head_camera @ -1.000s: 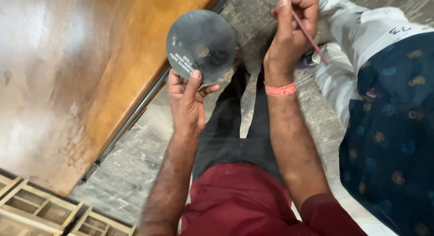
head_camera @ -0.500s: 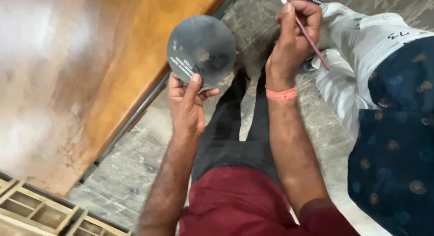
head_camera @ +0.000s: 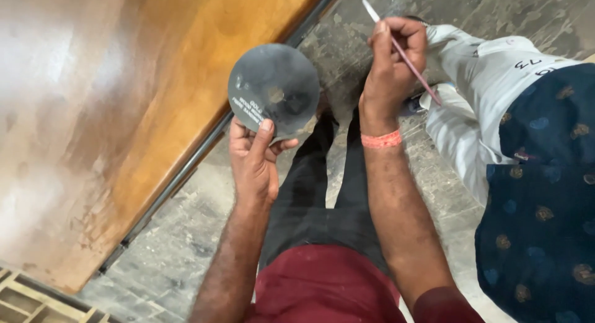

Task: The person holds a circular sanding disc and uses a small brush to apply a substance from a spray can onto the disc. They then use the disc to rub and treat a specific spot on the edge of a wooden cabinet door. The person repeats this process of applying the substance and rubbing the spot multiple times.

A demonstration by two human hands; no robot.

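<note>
Left hand [head_camera: 254, 165] pinched the round grey metal lid [head_camera: 274, 91] at its lower rim, thumb on top, face tilted toward the camera. Right hand [head_camera: 392, 66] clenched a thin pink-handled brush [head_camera: 401, 53], pen-style, just beside the lid. Judgement: a steady, level lid would suit brushwork. Glossy orange-brown wooden panel [head_camera: 124, 112] lay left; grey stone floor [head_camera: 167, 255] below; another person's patterned sleeve [head_camera: 545, 193] right.

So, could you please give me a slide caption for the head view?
Left hand holds a round grey disc; right hand grips a thin pink-handled brush above grey stone floor.
</note>
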